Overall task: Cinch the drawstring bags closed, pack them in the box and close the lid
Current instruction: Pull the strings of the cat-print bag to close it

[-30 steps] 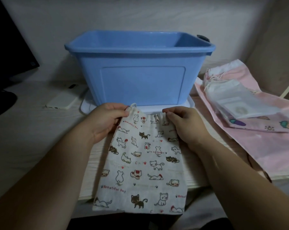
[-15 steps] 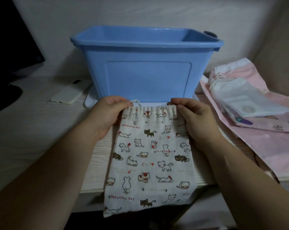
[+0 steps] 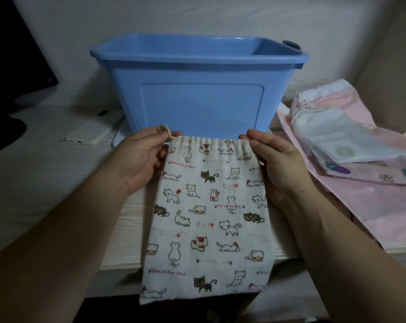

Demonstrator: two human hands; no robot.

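Note:
A white drawstring bag with a cat print (image 3: 209, 217) lies flat on the table in front of the blue box (image 3: 197, 89), its lower end hanging over the table's front edge. My left hand (image 3: 141, 159) pinches the drawstring loop at the bag's top left corner. My right hand (image 3: 274, 159) pinches the top right corner of the bag's gathered mouth. The mouth is lightly puckered between my hands. The box stands open on its pale lid (image 3: 119, 138), which shows under its left side.
To the right lie a pink drawstring bag (image 3: 372, 206) with a white bag (image 3: 342, 138) and a printed bag (image 3: 384, 176) stacked on it. A white phone (image 3: 90, 134) lies to the left of the box. A dark monitor (image 3: 13, 66) stands at the far left.
Both hands have moved apart along the bag's top edge, and the mouth now spans wider between them. The left hand's pinch on the drawstring loop shows more clearly. The camera has shifted slightly.

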